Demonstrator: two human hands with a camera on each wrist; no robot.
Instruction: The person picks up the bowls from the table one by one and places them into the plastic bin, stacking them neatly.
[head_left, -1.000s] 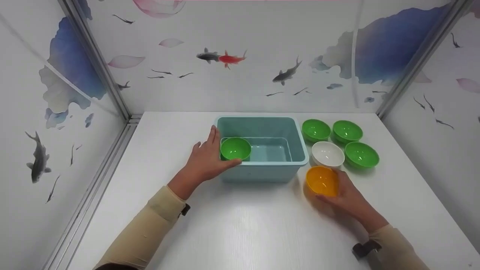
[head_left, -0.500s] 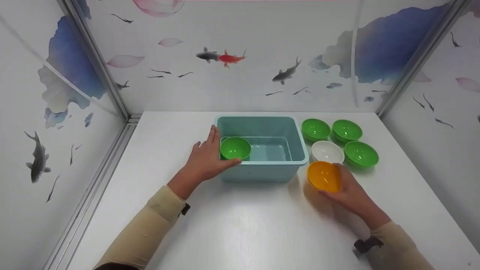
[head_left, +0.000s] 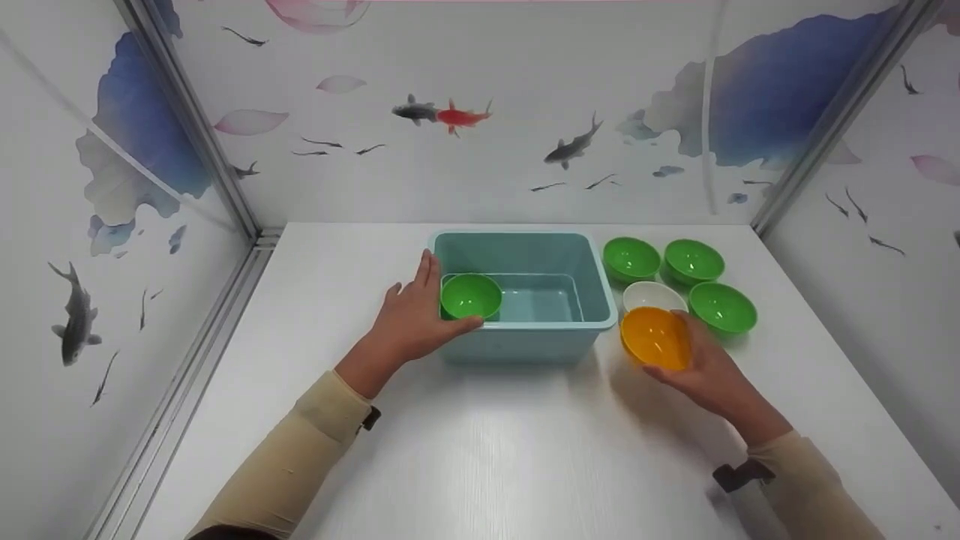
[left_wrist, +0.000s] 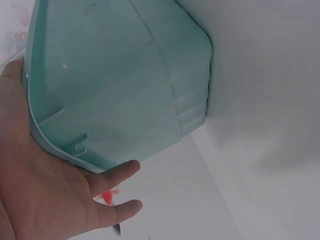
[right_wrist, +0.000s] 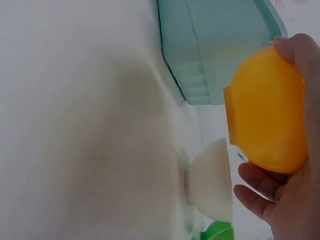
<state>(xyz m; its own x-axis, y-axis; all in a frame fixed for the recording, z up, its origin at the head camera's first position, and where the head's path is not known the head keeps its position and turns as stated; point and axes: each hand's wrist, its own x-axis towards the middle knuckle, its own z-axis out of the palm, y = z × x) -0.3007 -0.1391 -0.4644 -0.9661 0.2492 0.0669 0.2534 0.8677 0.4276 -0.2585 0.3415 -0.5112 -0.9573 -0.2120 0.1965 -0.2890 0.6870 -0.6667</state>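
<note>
My right hand (head_left: 716, 382) grips an orange bowl (head_left: 654, 339) by its side, fingers along the far rim and thumb on the near side. The bowl is raised off the table; the right wrist view shows its base (right_wrist: 230, 116) in the air. It partly hides the white bowl (head_left: 652, 295) behind it in the head view. My left hand (head_left: 412, 315) rests on the left end of the light blue-green tub (head_left: 525, 345), thumb over the front rim. Its fingers are straight in the left wrist view. One green bowl (head_left: 471, 298) sits inside the tub, at the left.
Three green bowls, at the back left (head_left: 631, 259), back right (head_left: 695, 260) and front right (head_left: 723, 308), stand around the white bowl, right of the tub. Printed walls (head_left: 480, 172) enclose the white table (head_left: 480, 450) at the back and sides.
My right hand has lifted the orange bowl and shifted it slightly back and to the right, over the front of the white bowl. My left hand and the tub have stayed still.
</note>
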